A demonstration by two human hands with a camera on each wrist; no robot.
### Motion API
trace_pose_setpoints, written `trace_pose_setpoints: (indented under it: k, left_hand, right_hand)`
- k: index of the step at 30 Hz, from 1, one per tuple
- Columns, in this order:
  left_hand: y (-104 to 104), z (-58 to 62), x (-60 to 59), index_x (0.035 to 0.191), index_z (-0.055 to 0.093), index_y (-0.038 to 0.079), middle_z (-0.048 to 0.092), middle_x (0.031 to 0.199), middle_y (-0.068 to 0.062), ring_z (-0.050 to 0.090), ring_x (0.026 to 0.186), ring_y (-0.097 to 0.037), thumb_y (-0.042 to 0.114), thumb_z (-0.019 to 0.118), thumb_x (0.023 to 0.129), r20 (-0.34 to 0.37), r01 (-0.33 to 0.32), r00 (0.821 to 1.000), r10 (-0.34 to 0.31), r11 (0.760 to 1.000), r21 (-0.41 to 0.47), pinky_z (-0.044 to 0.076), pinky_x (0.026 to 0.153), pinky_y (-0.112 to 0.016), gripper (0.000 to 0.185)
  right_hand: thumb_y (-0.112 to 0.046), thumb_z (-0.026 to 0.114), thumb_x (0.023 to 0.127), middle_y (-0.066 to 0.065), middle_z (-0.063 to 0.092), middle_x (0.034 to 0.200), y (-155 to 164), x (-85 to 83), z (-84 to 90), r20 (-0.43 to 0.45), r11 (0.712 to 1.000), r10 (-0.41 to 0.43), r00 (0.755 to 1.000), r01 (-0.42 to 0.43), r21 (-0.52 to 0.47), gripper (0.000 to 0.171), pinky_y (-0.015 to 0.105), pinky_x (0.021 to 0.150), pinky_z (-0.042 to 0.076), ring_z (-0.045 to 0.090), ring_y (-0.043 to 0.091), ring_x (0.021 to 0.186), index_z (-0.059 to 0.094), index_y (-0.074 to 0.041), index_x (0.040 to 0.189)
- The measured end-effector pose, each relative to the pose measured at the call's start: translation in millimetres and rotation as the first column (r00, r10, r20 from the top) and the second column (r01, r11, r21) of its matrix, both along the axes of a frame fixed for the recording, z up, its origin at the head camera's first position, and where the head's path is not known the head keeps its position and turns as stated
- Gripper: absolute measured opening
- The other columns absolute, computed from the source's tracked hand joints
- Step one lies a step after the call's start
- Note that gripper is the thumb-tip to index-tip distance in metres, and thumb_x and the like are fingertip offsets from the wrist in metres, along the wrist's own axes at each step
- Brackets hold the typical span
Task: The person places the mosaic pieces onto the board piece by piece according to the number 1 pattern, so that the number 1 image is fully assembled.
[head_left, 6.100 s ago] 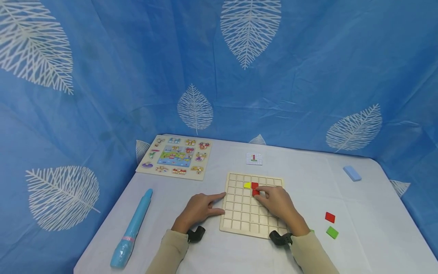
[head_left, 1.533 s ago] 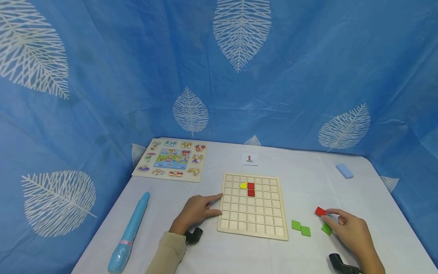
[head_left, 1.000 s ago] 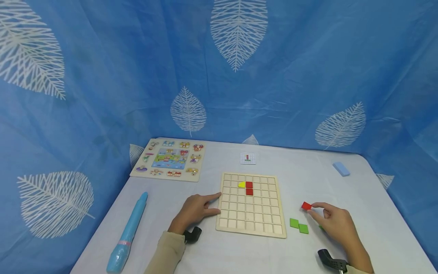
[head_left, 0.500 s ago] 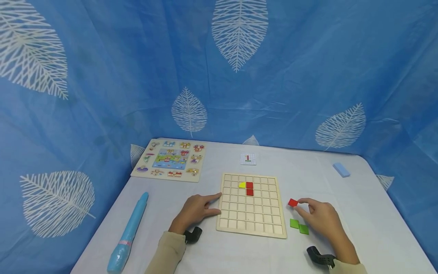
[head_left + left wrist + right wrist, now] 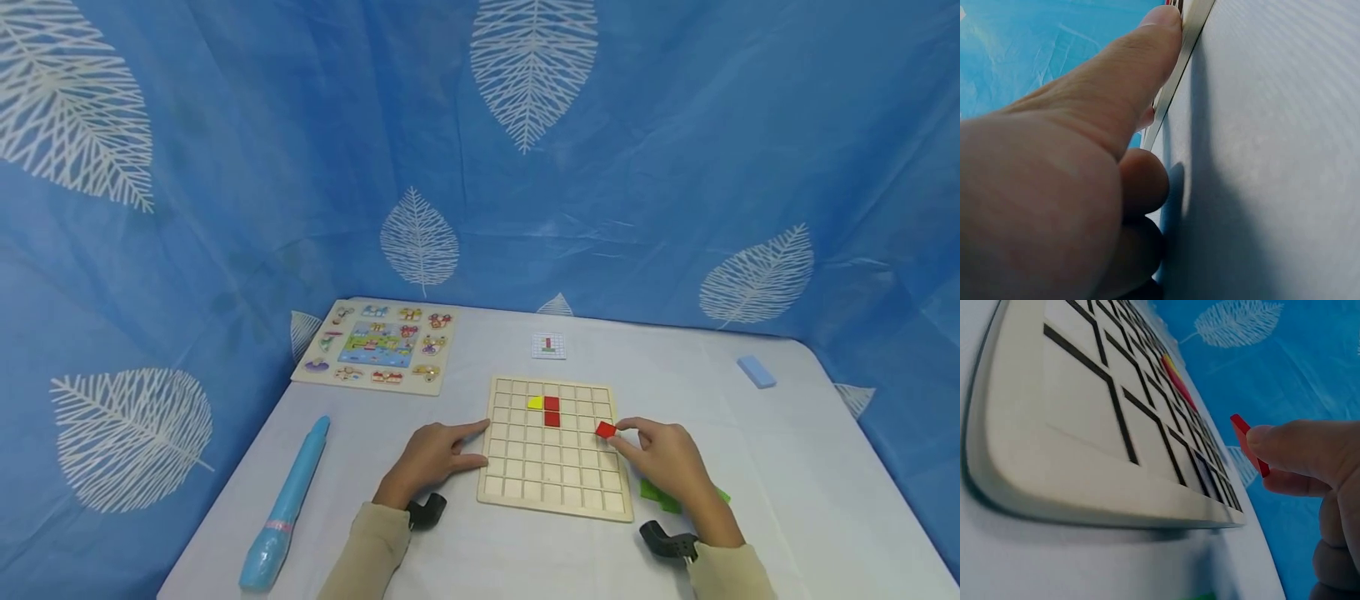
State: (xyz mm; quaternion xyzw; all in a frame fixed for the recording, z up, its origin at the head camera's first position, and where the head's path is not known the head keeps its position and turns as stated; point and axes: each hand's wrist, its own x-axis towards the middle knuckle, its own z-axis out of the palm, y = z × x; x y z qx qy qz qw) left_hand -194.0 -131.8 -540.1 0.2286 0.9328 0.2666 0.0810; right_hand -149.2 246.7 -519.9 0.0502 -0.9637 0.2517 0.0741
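Observation:
In the head view my right hand [image 5: 667, 454] pinches a red square tile [image 5: 606, 430] between thumb and index finger, over the right side of the wooden grid board [image 5: 555, 512]. The right wrist view shows this tile [image 5: 1249, 445] tilted and raised above the board's surface. My left hand [image 5: 431, 458] rests at the board's left edge, its straight index finger and thumb touching the rim. On the grid, a yellow piece [image 5: 536, 402] with one slanted or rounded corner lies beside a red tile [image 5: 552, 403], and a second red tile [image 5: 552, 419] sits just below that one.
Green tiles [image 5: 660, 496] lie right of the board, partly hidden by my right hand. Behind the board is a small pattern card [image 5: 548, 346]. A picture puzzle board [image 5: 375, 346] stands back left, a blue microphone-shaped object [image 5: 285, 508] left, a light blue block [image 5: 756, 372] back right.
My right hand has let go of a red tile on the board, picked up another from the table at right, and carried it left over the board. My left hand has stayed at the rim.

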Motion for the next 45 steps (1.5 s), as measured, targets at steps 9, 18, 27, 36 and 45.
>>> trace_pose_setpoints:
  k: [9,18,27,36,45]
  left_hand:
    - [2.2,5.1,0.9,0.145,0.060,0.031,0.041,0.057,0.010,0.031,0.053,-0.006,0.054,0.077,0.086,-0.005,0.001,1.000,-0.001,1.000,-0.007,0.028,0.054,-0.025,0.066]
    - [0.8,4.2,2.4,0.145,0.060,0.031,0.042,0.058,0.010,0.031,0.053,-0.006,0.053,0.077,0.086,0.003,0.000,1.000,0.000,1.000,-0.002,0.028,0.054,-0.025,0.066]
    - [0.4,3.0,0.5,0.146,0.059,0.032,0.042,0.058,0.010,0.032,0.053,-0.006,0.054,0.076,0.086,0.002,0.002,1.000,-0.002,1.000,-0.009,0.028,0.054,-0.025,0.066]
    - [-0.3,0.7,1.1,0.145,0.060,0.032,0.042,0.058,0.010,0.033,0.053,-0.006,0.054,0.077,0.085,0.011,-0.009,1.000,0.009,1.000,-0.008,0.028,0.054,-0.025,0.066]
    - [-0.8,0.2,-0.6,0.146,0.059,0.031,0.042,0.057,0.011,0.032,0.052,-0.005,0.055,0.077,0.086,0.000,0.004,1.000,-0.004,1.000,-0.009,0.028,0.053,-0.025,0.067]
  right_hand:
    - [-0.035,0.079,0.090,-0.009,0.036,0.054,-20.0,-10.0,-6.5,0.020,0.997,0.041,0.999,-0.040,-0.070,0.031,0.027,0.049,0.026,0.028,0.007,0.049,0.078,-0.013,0.111]
    - [-0.034,0.080,0.089,-0.012,0.037,0.053,-47.0,-20.4,-9.0,0.040,0.988,0.103,0.994,-0.098,-0.118,0.027,0.026,0.048,0.027,0.030,0.005,0.049,0.079,-0.016,0.110]
    - [-0.032,0.080,0.089,-0.010,0.038,0.055,-57.7,-22.9,-12.5,0.070,0.986,0.123,0.990,-0.114,-0.123,0.023,0.027,0.049,0.028,0.031,0.006,0.050,0.079,-0.018,0.106]
    - [-0.031,0.081,0.088,-0.010,0.040,0.055,-64.5,-22.8,-11.7,0.091,0.985,0.140,0.986,-0.130,-0.110,0.025,0.027,0.051,0.028,0.033,0.006,0.051,0.079,-0.016,0.108]
    - [-0.032,0.081,0.088,-0.010,0.039,0.053,-66.1,-23.2,-15.3,0.071,0.988,0.132,0.989,-0.125,-0.092,0.026,0.026,0.051,0.028,0.033,0.006,0.050,0.080,-0.016,0.108]
